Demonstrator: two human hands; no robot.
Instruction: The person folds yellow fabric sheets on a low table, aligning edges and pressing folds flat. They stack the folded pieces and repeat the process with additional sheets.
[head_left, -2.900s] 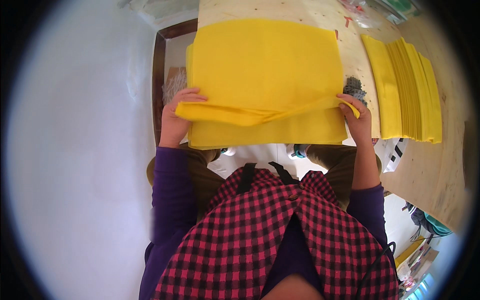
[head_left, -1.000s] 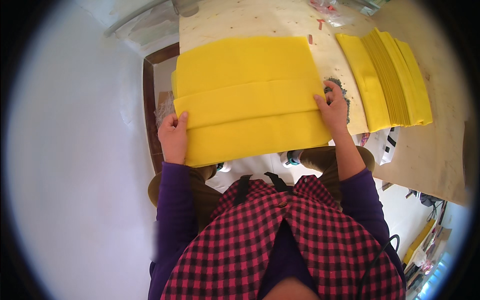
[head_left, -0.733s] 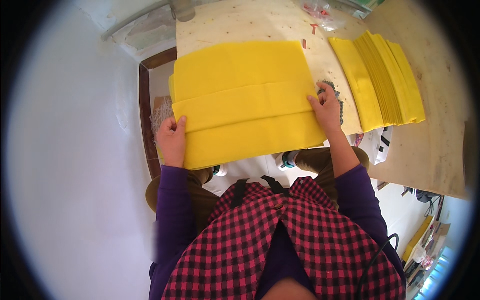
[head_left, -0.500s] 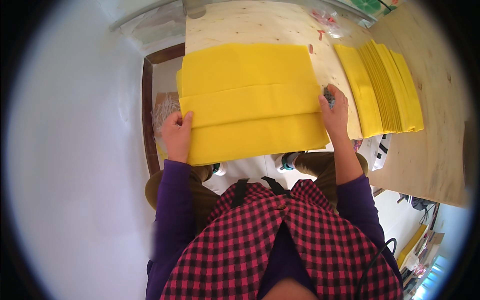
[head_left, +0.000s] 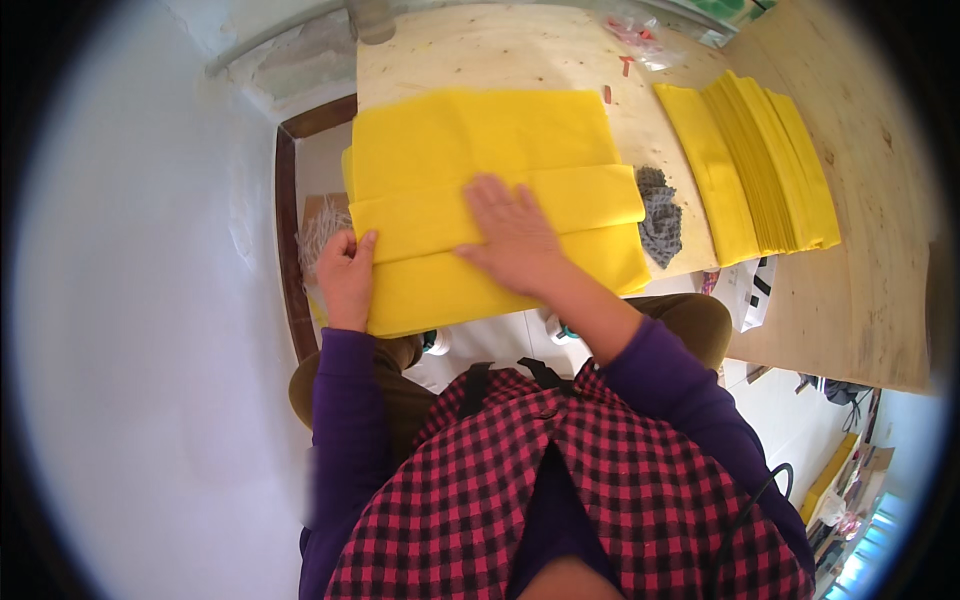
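A stack of yellow fabric sheets (head_left: 480,128) lies before me at the table's near edge, its front part jutting past that edge. Across the top sheet runs a folded-over yellow flap (head_left: 590,197). My left hand (head_left: 346,280) pinches the stack's left edge near the end of the flap, thumb on top. With fingers spread, my right hand (head_left: 515,238) lies flat over the middle of the flap and is slightly blurred. Just right of the stack rests a crumpled grey patterned cloth (head_left: 660,220).
Folded yellow fabric pieces (head_left: 745,165) lie in an overlapping row on the wooden table (head_left: 480,45) at right. A clear plastic bag (head_left: 640,38) sits at the far edge. White shreds (head_left: 322,228) fill a box at left, beside a white wall (head_left: 150,300).
My right hand has moved left from the stack's right edge onto the middle of the flap, exposing the grey cloth. My left hand stays at the left edge.
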